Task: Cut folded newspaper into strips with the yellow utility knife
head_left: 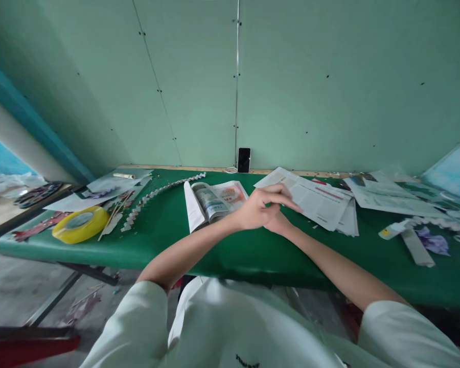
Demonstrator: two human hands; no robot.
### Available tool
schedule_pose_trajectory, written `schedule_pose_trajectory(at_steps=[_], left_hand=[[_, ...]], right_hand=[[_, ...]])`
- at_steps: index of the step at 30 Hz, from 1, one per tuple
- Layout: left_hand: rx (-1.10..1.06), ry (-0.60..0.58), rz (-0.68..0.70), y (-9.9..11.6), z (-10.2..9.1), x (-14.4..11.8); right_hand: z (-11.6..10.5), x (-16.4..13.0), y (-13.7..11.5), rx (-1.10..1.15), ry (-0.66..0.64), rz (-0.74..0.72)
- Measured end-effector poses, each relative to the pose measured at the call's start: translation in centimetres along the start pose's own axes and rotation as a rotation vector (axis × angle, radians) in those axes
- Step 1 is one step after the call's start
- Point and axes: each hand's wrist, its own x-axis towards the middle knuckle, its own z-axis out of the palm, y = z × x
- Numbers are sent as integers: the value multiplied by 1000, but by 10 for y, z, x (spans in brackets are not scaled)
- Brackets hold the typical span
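Head view: apparently between steps, loose-fingered left hand overlaps right hand, whose grip I cannot tell; reaching nine-o'clock magazine calls for parting them.

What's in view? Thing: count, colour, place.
Wall: one, pale green, behind table
Table: one, green, middle
Phone: one, black, against wall
Tape roll: one, yellow, table left
Thin sticks: several, tan, beside tape roll
Braided strip: one, whitish, left of booklet
Booklet: one, multicoloured, table centre
Printed sheets: several, white, right of booklet
Crumpled piece: one, purple, table right
Tube: one, white-yellow, table right
Disc: one, black, far left
Left hand: one, bare, overlapping right hand
Right hand: one, bare, behind left
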Motion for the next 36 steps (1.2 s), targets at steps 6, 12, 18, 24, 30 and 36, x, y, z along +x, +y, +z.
schedule_pose_trajectory(at_steps=[6,12,18,24,30,36], left_hand=[[644,-273,-412,-101,-15,-58],[618,-325,-425,-120,-24,-86],[612,-343,-343,-137,-26,-95],[732,-304,-347,-144,-12,-105],[765,-236,-451,-140,-8,-107],[872,-261,-529,-134,-17,-117]], right_hand=[[31,-10,35,-17,-236,-9],[40,-14,44,-22,-235,-74],[40,-14,45,-29,-222,-91],[42,-15,44,-54,-185,-114],[41,-16,45,-46,-153,-132],[44,-15,46,-58,-177,-162]])
